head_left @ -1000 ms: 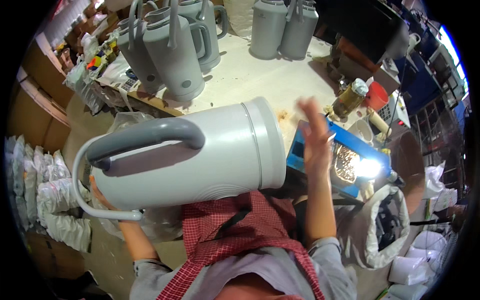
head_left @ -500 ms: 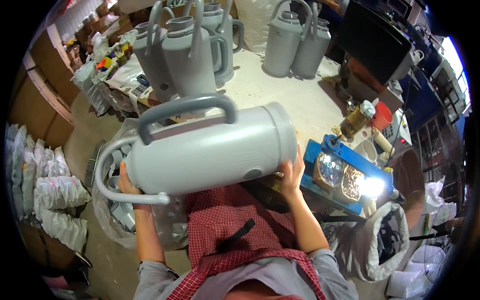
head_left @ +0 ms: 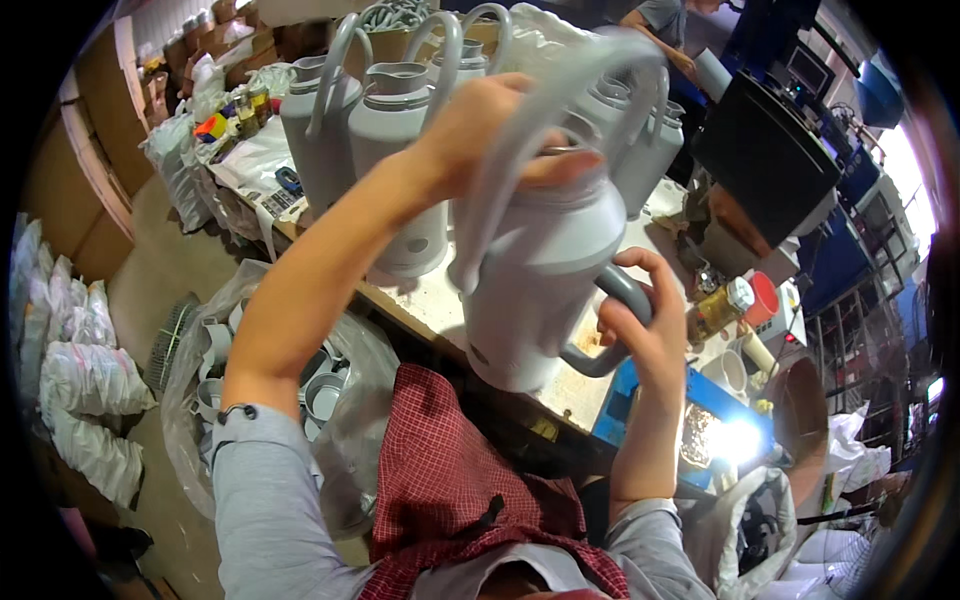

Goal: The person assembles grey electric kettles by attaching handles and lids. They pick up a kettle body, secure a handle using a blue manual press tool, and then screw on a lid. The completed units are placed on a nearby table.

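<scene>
A light grey vacuum jug point(head_left: 540, 290) stands nearly upright at the front edge of the table, leaning slightly, its base low near the edge. My left hand point(head_left: 490, 130) is closed about its neck, the fingers reaching across the mouth. A curved carrying handle point(head_left: 570, 85), smeared by motion, arches over that hand. On the right side of the jug, the fingers of my right hand point(head_left: 650, 320) curl round the dark grey side handle point(head_left: 628, 292). Similar grey jugs point(head_left: 395, 150) stand just behind to the left, and more point(head_left: 645, 165) are partly hidden behind the held one.
A blue machine point(head_left: 620, 400) with a bright lamp sits at the table's right. Beside it are a jar point(head_left: 720, 312) and a red cup point(head_left: 762, 298). At left, a plastic bag point(head_left: 190, 440) holds grey parts. Another person point(head_left: 665, 30) works at the far side near a black screen point(head_left: 765, 150).
The jug has turned from lying sideways across my hands to nearly upright over the table. My left hand has moved up to its neck, my right to its side handle.
</scene>
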Demonstrator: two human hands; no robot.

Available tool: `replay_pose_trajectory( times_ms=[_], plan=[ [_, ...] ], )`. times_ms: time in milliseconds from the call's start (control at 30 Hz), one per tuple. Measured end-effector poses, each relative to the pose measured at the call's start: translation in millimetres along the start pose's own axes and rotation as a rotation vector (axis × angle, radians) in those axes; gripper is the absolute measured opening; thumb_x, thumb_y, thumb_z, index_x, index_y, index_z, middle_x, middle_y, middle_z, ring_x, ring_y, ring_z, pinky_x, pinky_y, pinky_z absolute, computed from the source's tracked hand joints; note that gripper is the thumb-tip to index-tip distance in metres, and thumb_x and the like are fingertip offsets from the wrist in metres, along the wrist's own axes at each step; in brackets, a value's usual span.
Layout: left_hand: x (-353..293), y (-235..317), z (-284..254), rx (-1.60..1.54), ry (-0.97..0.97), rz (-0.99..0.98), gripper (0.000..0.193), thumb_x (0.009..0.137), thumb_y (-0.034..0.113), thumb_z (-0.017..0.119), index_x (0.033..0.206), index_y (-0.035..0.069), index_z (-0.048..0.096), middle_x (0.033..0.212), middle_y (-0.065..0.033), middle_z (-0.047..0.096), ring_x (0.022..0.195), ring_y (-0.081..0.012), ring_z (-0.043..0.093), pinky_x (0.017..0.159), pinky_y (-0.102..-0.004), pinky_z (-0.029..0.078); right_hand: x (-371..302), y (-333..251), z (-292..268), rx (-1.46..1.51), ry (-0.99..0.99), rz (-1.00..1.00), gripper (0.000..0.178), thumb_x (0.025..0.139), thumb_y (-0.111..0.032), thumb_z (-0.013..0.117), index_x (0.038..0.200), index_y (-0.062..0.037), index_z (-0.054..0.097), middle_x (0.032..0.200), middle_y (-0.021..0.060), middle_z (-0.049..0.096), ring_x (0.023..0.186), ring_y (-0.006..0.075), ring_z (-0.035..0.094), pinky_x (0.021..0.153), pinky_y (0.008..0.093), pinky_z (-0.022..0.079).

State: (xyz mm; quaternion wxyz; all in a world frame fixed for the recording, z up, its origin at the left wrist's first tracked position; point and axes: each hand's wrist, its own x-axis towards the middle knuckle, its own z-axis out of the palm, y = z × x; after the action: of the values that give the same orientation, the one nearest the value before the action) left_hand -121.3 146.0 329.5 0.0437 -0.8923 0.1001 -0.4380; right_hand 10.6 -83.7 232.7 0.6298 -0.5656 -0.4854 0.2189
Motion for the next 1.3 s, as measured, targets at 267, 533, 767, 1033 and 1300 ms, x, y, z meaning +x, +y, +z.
replay_pose_trajectory(
  times_ms=[267,533,767,1033,1300],
  plan=[
    [-119.1,-128.7,6.6,0.036,0.855,-0.55,0.016,0.09,0.019,0.063,0.1,0.008,0.068,0.097,-0.0041,0.066,0.096,-0.0181,0.058,0.092,-0.0331,0.042,152.0,131.4,14.7,-0.288,0.61,-0.205,0.049,0.083,-0.027,0.07,0.121,-0.0011,0.054,0.077,0.0074,0.063,0.063,0.012,0.056,0.059,0.0255,0.044],
    [-311.0,-249.9,20.0,-0.441,1.048,-1.289,0.07,0.097,0.058,0.036,0.145,0.008,0.034,0.146,-0.0101,0.04,0.133,-0.0228,0.036,0.109,-0.0333,0.027,329.5,219.6,48.3,-0.208,0.451,-0.275,0.071,0.078,-0.036,0.074,0.132,0.0035,0.05,0.087,0.0128,0.058,0.077,0.0204,0.055,0.066,0.0313,0.042],
    [-355.7,-257.7,40.1,-0.538,0.958,-1.357,0.078,0.093,0.066,0.036,0.143,0.007,0.037,0.148,-0.0076,0.037,0.137,-0.0226,0.033,0.11,-0.0399,0.023,377.4,221.4,61.8,-0.268,0.105,-0.256,0.061,0.083,-0.04,0.067,0.13,-0.0035,0.053,0.116,0.0227,0.06,0.099,0.0317,0.061,0.082,0.0443,0.049],
    [-348.9,-169.6,3.8,-0.403,0.946,-1.295,0.063,0.099,0.054,0.033,0.134,0.004,0.048,0.138,-0.0125,0.049,0.132,-0.0236,0.042,0.109,-0.039,0.033,403.7,165.9,-92.9,-1.487,0.384,-0.643,0.042,0.082,-0.041,0.067,0.106,-0.0068,0.064,0.11,0.0136,0.06,0.101,0.0364,0.057,0.084,0.0475,0.047],
    [-235.2,-9.6,19.3,-0.547,0.557,-0.742,0.028,0.099,0.02,0.041,0.109,-0.001,0.057,0.113,-0.0117,0.059,0.102,-0.0183,0.055,0.094,-0.0315,0.041,236.7,17.9,-112.0,-0.587,-0.098,-0.453,0.023,0.087,-0.011,0.066,0.107,0.0006,0.066,0.105,0.0059,0.062,0.1,0.0164,0.061,0.082,0.0286,0.051]
  ],
)
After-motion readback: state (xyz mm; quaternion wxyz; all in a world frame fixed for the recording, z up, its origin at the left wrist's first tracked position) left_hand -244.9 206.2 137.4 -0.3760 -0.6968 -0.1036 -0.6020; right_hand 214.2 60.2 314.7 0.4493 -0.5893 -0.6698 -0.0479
